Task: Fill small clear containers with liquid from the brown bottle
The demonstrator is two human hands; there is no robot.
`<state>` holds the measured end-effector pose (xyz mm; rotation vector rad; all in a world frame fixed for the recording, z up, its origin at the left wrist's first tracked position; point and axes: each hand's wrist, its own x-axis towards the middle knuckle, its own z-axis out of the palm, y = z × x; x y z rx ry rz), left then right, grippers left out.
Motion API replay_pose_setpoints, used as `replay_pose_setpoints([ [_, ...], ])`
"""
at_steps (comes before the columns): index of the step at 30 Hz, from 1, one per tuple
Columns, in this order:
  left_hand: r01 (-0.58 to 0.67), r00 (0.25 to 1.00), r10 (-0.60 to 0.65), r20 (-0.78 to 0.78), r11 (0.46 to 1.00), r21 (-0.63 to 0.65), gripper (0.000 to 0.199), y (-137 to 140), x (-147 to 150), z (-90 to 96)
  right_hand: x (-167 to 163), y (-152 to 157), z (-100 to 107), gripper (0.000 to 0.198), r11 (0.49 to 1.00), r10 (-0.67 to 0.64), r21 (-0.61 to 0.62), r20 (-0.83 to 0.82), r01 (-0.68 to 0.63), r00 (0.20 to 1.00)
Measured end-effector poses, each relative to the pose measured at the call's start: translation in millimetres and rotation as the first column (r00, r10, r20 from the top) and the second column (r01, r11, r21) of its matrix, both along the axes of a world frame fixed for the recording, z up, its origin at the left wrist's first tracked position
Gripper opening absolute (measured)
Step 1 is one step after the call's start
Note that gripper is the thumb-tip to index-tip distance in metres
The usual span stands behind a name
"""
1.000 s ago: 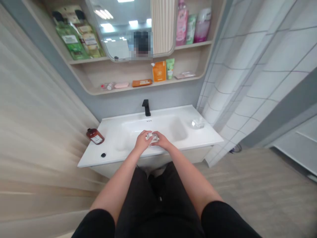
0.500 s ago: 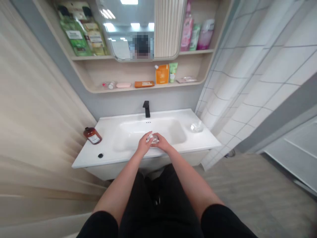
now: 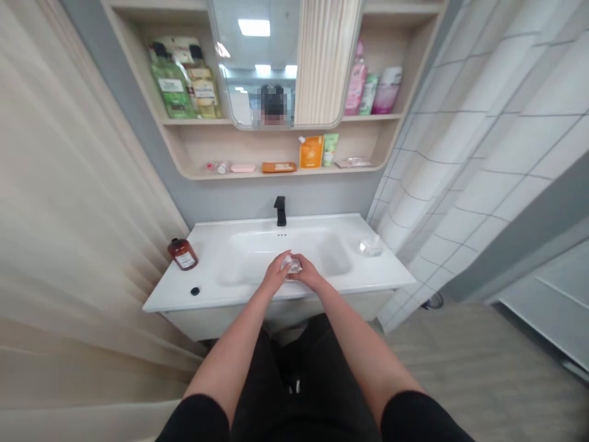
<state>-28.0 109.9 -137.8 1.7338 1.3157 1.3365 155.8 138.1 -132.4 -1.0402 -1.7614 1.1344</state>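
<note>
Holding small clear object (image 3: 292,265) between left hand (image 3: 276,270) and right hand (image 3: 306,271), with fingers partly curled around opposite sides, above near part of basin (image 3: 332,248). Could slip into basin through loosened fingertips or a smooth surface. Ahead, black tap (image 3: 280,212), likely to obstruct a forward lift. On worktop (image 3: 172,298): at right, clear item (image 3: 370,247); at left, round black fitting (image 3: 195,291) and brown bottle (image 3: 183,255) near edge, liable to topple if knocked. Above, loaded shelf (image 3: 253,175), limiting upward reach.
</note>
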Motion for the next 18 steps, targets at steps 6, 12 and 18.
replay_pose_setpoints([
  [6, 0.000, 1.000, 0.000, -0.004, 1.000, -0.002, 0.055, -0.9, 0.3, 1.2, -1.1, 0.2, 0.0, 0.074, 1.000, 0.006, 0.003, -0.011, -0.006, 1.000],
  [12, -0.009, 1.000, 0.009, 0.013, 1.000, -0.007, 0.055, -1.3, 0.6, 1.6, -1.2, 1.1, 1.5, 0.075, 1.000, -0.002, -0.009, -0.004, 0.002, 1.000],
  [18, 0.004, 0.999, -0.004, 0.044, 1.000, -0.008, 0.057, 0.0, 0.9, 0.5, 0.2, 0.5, 1.1, 0.073, 1.000, 0.008, 0.004, -0.001, -0.008, 1.000],
])
